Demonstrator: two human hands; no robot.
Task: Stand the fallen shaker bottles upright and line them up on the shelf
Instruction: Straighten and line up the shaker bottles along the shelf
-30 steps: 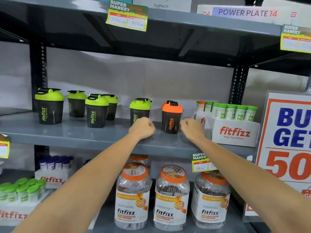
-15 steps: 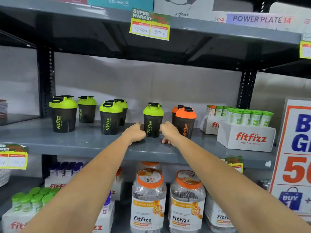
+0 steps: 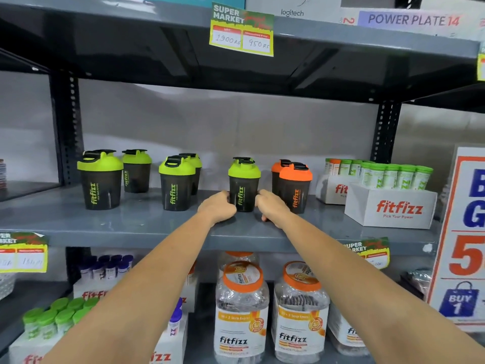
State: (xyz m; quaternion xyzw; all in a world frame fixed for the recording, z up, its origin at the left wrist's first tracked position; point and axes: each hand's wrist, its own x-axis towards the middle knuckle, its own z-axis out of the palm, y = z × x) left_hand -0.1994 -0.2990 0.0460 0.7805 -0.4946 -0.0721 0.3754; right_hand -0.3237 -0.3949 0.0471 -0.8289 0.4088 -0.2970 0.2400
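Note:
Several dark fitfizz shaker bottles stand upright on the grey middle shelf. Green-lidded ones stand at the left, behind it, and further right. Two orange-lidded shakers stand one behind the other at the right. My left hand and my right hand press with curled fingers against the two sides of the middle green-lidded shaker, low at its base. Another green lid shows right behind it.
White fitfizz boxes of green-capped tubes sit at the shelf's right end. A big sale sign stands at the far right. Large orange-lidded jars fill the shelf below. Price tags hang from the shelf edges.
My right hand has moved left from beyond the orange shaker to the gap beside the green one. Both hands now close in on that green shaker's base.

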